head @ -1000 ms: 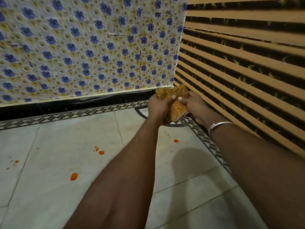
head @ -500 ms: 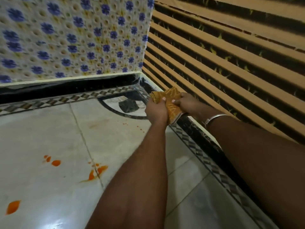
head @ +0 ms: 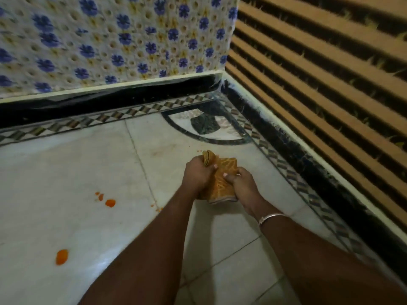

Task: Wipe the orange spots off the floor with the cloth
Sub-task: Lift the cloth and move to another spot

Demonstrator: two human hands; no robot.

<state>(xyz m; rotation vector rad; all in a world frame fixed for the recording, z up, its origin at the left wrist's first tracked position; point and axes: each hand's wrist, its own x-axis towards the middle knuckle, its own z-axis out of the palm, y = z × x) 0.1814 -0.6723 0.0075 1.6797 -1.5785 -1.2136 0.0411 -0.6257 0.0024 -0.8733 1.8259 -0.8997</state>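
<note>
Where two walls met in a corner beyond the hands, a pale marble floor [head: 66, 172] was seen, edged by a checkered inlay border [head: 123, 114] and a black skirting [head: 110, 102]. One quarter-circle inlay [head: 207, 126] was set into the corner just beyond the hands. The flowered wall [head: 110, 40] ahead was covered in a blue blossom pattern; the slatted wall [head: 330, 73] to the right of the hands was lined with tan horizontal strips.

One folded orange-brown cloth [head: 220, 183] was gripped between the two hands: the left hand [head: 198, 175] was curled round its left edge and upper end, the right hand [head: 243, 186] round its right edge, with both thumbs laid on the patterned face. Whether the cloth touched the floor could not be told.

To the left of the hands, well apart from the cloth, two larger orange spots [head: 110, 202] were counted, with two small drops [head: 100, 195] just beside the farther one and a few specks [head: 157, 209] by the left forearm. One silver bangle [head: 272, 216] was worn on the right wrist.
</note>
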